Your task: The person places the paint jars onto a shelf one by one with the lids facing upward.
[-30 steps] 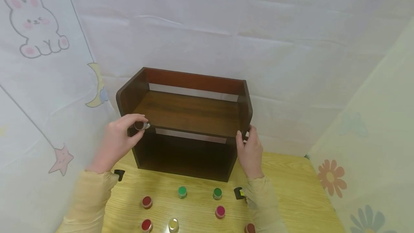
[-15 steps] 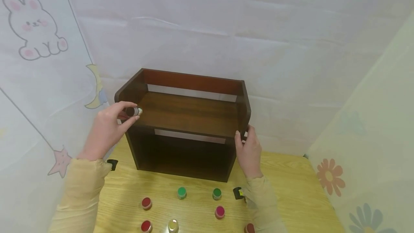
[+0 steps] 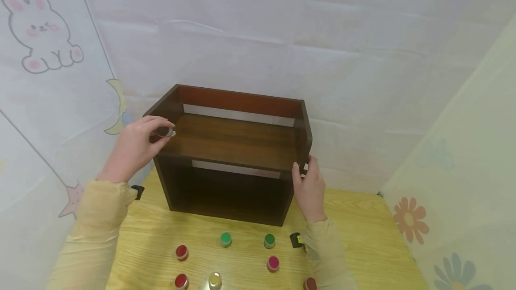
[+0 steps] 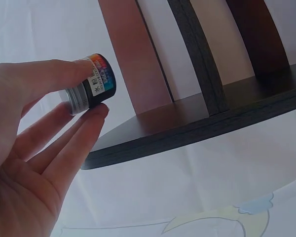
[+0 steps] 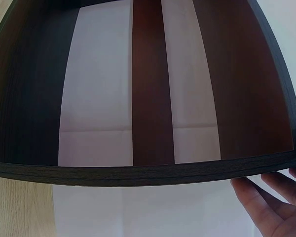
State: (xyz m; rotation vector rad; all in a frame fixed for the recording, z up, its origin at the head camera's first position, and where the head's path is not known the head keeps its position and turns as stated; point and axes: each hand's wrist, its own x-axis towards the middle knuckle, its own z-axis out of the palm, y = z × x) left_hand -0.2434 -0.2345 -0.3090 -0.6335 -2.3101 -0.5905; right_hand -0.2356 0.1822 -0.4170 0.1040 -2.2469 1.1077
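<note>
My left hand (image 3: pixel 133 149) pinches a small paint jar (image 4: pixel 92 84) between thumb and fingers. The jar lies tipped sideways, its dark end (image 3: pixel 163 132) facing the head camera and a colourful label showing in the left wrist view. Hand and jar are at the left side panel of a dark brown two-tier wooden shelf (image 3: pixel 234 142), over its upper board. On the other side, my right hand (image 3: pixel 310 191) grips the shelf's right side panel, thumb at the front edge. The right wrist view shows its fingers (image 5: pixel 256 202) against the panel's outer edge.
On the yellow wood-grain table (image 3: pixel 354 245) in front of the shelf stand several small jars, among them a light green jar (image 3: pixel 225 239), a dark green jar (image 3: pixel 269 240), a magenta jar (image 3: pixel 273 263) and a yellow jar (image 3: pixel 215 280). White cloth (image 3: pixel 258 35) hangs behind.
My left hand has moved up and to the left with the jar, from the upper board's front edge to the left side panel. My right hand has kept its place on the shelf.
</note>
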